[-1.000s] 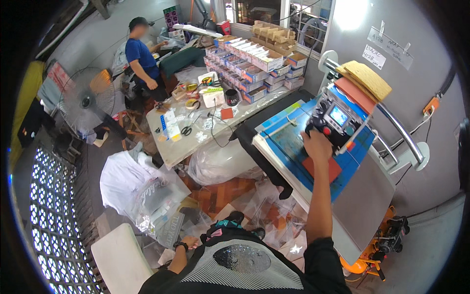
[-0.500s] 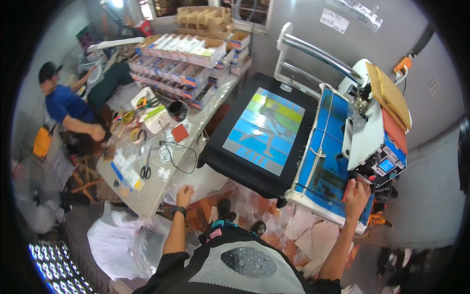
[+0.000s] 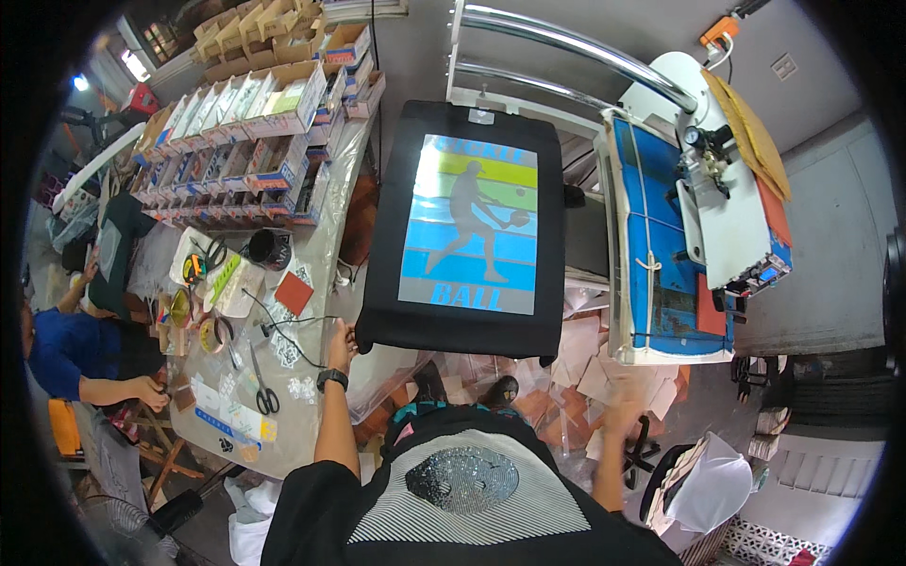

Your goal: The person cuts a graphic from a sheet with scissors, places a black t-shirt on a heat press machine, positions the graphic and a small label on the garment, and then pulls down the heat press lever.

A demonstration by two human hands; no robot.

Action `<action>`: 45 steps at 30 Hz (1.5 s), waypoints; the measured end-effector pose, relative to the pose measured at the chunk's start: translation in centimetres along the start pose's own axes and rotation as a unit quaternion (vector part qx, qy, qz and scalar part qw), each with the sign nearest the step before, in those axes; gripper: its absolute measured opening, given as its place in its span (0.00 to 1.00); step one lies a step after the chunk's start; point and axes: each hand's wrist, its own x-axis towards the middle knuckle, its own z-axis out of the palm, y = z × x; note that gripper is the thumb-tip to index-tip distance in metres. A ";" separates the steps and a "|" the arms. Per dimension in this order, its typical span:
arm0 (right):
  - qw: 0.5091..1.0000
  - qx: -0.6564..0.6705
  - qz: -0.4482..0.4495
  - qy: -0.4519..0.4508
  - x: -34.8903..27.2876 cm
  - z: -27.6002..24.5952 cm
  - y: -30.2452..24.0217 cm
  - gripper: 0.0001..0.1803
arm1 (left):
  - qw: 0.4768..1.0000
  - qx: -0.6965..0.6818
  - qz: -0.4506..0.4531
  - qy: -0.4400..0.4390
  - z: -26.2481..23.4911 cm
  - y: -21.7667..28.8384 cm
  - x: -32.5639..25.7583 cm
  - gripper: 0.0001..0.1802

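Observation:
A black cloth garment [image 3: 385, 274] lies flat over the lower plate of a heat press. On it is a glossy transfer sheet [image 3: 469, 231] with blue, yellow-green and grey bands and a grey figure of a player. My left hand [image 3: 342, 345], wearing a dark watch, is at the garment's near left corner, its thumb apart from the fingers; whether it touches the cloth is unclear. My right hand [image 3: 623, 404] is smeared by motion below the press's blue upper plate [image 3: 651, 236], away from the garment, and its fingers cannot be made out.
On the left, a plastic-covered table [image 3: 326, 222] holds stacked boxes [image 3: 274, 113], black scissors [image 3: 267, 396], a dark mug [image 3: 270, 248] and a cable. Beyond it sits a co-worker in a blue shirt [image 3: 66, 354]. Loose sheets [image 3: 576, 368] litter the floor; a stool [image 3: 703, 481] stands right.
My view has turned rightward. My right hand has left the press's control side and dropped toward me. My left hand has come up to the garment's near corner.

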 end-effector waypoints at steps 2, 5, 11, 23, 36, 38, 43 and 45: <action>0.891 0.298 0.309 -0.147 -6.0 5.7 -0.7 0.22 | 0.998 -0.049 -0.022 0.029 3.2 1.1 -2.3 0.25; 0.677 0.484 0.531 -0.161 -7.0 12.7 1.2 0.25 | 1.000 -0.005 -0.005 0.018 0.9 -0.1 -3.5 0.21; 0.777 0.357 0.397 -0.333 -6.1 10.9 5.3 0.19 | 0.992 -0.049 0.095 0.068 0.2 4.8 -6.1 0.14; 0.803 0.596 0.014 -0.030 26.9 -1.0 -17.2 0.08 | 0.807 -0.342 0.439 0.194 9.9 31.8 -24.9 0.10; 0.552 0.588 -0.279 -0.522 18.5 -8.7 -36.4 0.11 | 0.629 -0.217 0.443 0.601 33.6 -4.9 -68.6 0.16; 0.470 0.543 -0.346 -0.604 11.1 -13.6 -41.5 0.12 | 0.508 -0.291 0.451 0.674 36.7 -12.0 -72.0 0.16; 0.171 0.362 -0.353 -0.846 -23.0 -20.8 -52.4 0.15 | 0.180 -0.396 0.394 0.810 36.0 -26.8 -83.8 0.12; 0.074 0.356 -0.318 -0.876 -37.6 -25.3 -54.8 0.17 | 0.267 -0.096 0.117 0.952 31.4 -35.6 -94.7 0.14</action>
